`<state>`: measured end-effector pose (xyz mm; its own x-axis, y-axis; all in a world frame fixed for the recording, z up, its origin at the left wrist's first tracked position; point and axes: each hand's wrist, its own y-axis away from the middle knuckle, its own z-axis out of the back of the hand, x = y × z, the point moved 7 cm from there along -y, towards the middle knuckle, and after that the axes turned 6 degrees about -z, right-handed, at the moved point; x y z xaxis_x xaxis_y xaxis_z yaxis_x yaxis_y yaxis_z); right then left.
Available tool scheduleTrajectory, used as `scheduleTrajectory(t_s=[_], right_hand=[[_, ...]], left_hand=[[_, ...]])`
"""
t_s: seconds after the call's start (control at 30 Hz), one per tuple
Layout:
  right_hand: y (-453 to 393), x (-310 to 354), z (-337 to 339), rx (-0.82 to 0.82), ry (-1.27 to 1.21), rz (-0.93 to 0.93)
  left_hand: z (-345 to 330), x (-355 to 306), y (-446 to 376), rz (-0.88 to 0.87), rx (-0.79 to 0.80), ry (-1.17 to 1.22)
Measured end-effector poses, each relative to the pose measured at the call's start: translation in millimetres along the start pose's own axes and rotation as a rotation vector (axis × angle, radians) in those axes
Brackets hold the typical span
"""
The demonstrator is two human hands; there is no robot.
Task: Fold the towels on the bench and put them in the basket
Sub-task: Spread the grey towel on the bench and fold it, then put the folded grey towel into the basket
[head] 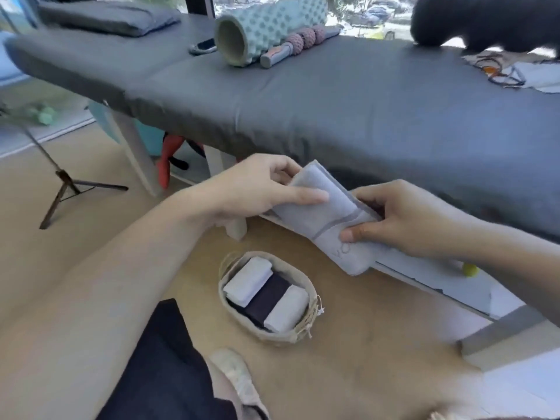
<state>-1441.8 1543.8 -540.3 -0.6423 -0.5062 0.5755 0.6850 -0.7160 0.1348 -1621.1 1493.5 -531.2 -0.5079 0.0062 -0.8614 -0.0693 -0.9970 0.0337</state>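
Grey folded towel, dark-striped

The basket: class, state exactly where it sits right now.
In the head view the basket sits on the floor at lower centre, in front of the grey bench, below the folded grey towel held in both hands, with three folded towels already inside.

The bench is spanning the top; a roller and phone are lying on it at 12 o'clock; a towel is sitting at centre between both hands; the basket is resting on the floor at 6 o'clock, three towels lying in it; a tripod is standing at 9 o'clock.
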Motion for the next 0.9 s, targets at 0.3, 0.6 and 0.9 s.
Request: scheduleTrajectory(t_s=[0.3,0.6,0.9], right_hand=[[-61.8,2.5,-94.2,0.313,0.153,-0.037],[-127.4,-33.9,-220.0,0.467,-0.450,-0.351],[-137.9,-134.3,-347.2,0.191,-1.025,-0.862]], left_hand=[[4.8,95.0,5.5,0.121,0.140,-0.077],[38.7,160.2,-0.6,0.230,-0.063,-0.256],[47.9,192.6,-19.9,0.270,-0.031,-0.358]])
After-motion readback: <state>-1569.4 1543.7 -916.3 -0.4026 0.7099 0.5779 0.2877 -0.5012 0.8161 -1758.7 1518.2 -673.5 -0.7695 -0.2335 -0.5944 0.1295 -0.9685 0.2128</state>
